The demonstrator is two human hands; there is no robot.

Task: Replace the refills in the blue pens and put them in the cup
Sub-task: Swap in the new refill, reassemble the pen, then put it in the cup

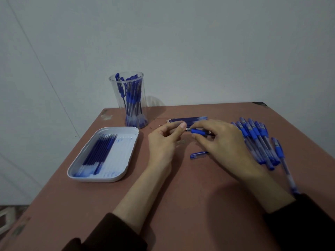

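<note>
the left hand and right hand meet over the middle of the table, pinching one pen between them. a pen cap lies on the table between the hands, on the near side of the pen. loose refills lie just behind the hands. a heap of pens lies right of the right hand. the tray lies left of the left hand, with a batch of refills in its left half. the cup stands behind the tray, left of the hands, with standing pens in it.
</note>
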